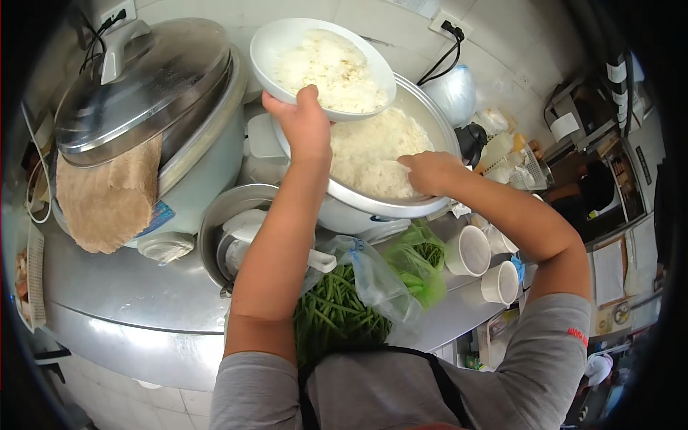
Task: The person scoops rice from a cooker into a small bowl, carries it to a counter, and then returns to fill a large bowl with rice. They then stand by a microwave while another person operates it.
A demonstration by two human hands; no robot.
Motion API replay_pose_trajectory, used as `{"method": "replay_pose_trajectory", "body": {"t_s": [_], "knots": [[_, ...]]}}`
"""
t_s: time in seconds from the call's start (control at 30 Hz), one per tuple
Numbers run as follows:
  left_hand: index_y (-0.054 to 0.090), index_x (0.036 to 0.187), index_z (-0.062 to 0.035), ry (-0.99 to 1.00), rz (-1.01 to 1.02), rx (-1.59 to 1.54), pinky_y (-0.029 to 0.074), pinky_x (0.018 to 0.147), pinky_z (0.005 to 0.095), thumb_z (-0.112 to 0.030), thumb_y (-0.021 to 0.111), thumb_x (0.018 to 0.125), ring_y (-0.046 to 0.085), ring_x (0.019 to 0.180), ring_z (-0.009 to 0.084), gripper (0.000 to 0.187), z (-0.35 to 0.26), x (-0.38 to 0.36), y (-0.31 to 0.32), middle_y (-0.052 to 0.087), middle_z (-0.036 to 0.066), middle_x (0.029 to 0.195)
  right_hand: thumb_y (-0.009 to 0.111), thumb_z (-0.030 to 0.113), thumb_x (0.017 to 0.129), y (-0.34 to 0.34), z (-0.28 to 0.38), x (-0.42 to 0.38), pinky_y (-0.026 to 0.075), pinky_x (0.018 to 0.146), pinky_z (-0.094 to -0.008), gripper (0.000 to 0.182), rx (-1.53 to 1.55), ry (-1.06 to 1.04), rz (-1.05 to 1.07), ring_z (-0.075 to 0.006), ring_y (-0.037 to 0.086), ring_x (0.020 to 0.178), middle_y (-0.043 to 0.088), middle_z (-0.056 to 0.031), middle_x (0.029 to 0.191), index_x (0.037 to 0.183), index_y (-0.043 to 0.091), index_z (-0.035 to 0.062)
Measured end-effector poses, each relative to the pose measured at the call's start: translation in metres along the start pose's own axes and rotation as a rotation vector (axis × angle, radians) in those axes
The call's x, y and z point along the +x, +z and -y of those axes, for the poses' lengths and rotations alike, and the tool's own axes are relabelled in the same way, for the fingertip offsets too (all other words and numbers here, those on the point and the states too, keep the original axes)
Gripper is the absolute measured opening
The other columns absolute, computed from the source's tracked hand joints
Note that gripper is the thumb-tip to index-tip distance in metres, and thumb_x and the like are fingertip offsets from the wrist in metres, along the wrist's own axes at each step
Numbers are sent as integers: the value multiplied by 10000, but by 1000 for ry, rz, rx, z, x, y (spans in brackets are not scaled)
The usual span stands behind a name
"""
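My left hand (303, 122) grips a white bowl (266, 51) by its near rim, thumb on the edge and fingers beneath. Cooked rice (326, 68) fills much of the bowl, which tilts above the back left of a large rice cooker (444, 136). White rice (376, 147) also lies in the cooker's pot. Low over the pot's right side, my right hand (433, 173) is closed round what looks like a white rice paddle (393, 176); its pale blade blends with the rice, and its handle is hidden in the hand.
To the left stands a second large cooker (215, 136) with a metal lid (154, 75) and brown cloth (107, 193). In front are a metal pot (208, 229) with white utensils, green beans (333, 308), plastic bags (380, 276) and paper cups (469, 251). Cords hang from wall outlets.
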State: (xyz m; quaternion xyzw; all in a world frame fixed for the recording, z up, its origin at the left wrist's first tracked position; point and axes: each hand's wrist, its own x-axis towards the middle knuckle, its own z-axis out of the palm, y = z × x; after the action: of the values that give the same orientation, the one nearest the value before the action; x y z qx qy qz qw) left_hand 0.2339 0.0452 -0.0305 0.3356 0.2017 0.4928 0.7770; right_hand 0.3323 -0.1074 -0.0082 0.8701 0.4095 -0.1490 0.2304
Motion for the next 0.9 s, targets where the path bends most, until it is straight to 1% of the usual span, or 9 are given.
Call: {"method": "replay_pose_trajectory", "body": {"t_s": [0.17,0.27,0.37,0.47,0.57,0.67,0.73,0.83,0.9], "knots": [[10,1281,-32,0,3,-18,447,661,346,-141,459,716,419,1014,267,730,8,6,-3,302,181,1199,399,173,774,8,12,0,433,704,-387,411,109,-198,-168,-297,564,794,584,-165,855,1182,427,129],[29,1273,-37,22,29,-14,451,694,373,-135,449,726,420,1025,280,697,8,9,-4,296,187,1201,420,128,765,6,23,4,436,699,-359,419,254,-208,-112,-285,567,777,582,-170,858,1184,430,112],[52,1257,-58,22,31,-8,461,735,422,-126,418,752,423,1043,306,627,7,6,-3,283,197,1208,425,50,755,28,2,32,446,661,-296,429,409,-423,-191,-199,573,733,594,-121,853,1181,442,97],[27,1267,-70,24,27,-55,453,740,401,-117,425,747,410,1054,290,657,0,2,-2,279,193,1214,416,8,732,25,-8,50,449,686,-292,466,681,-490,70,-232,558,848,582,-119,950,1186,448,105],[4,1277,-80,69,17,-60,447,739,390,-104,434,739,400,1061,275,689,0,3,-2,270,186,1224,386,-63,704,21,-19,61,453,598,-260,487,758,-317,256,-176,544,763,576,-76,924,1160,469,86],[37,1253,-73,159,9,-19,458,725,436,-111,407,752,400,1064,301,624,3,6,-4,263,197,1216,387,-70,691,22,-44,70,441,537,-228,459,952,-482,242,-133,517,671,554,-64,880,1113,497,73],[37,1254,-81,193,8,-43,460,719,435,-104,406,750,400,1063,301,625,7,9,-6,258,195,1219,386,-81,675,14,-61,63,422,492,-217,455,915,-460,123,-103,494,572,553,-52,789,1082,513,77],[8,1284,-61,179,4,-25,452,713,337,-109,450,733,410,1045,256,707,5,7,-6,289,174,1221,377,-89,669,-15,-90,39,377,429,-183,420,877,-347,99,-49,476,541,556,-15,756,1023,534,72],[10,1283,-56,174,6,13,451,706,330,-113,458,729,416,1036,253,715,5,8,-6,297,175,1215,361,-78,682,-44,-96,20,353,393,-173,385,847,-231,39,-37,471,530,551,-13,727,989,543,67]]}}
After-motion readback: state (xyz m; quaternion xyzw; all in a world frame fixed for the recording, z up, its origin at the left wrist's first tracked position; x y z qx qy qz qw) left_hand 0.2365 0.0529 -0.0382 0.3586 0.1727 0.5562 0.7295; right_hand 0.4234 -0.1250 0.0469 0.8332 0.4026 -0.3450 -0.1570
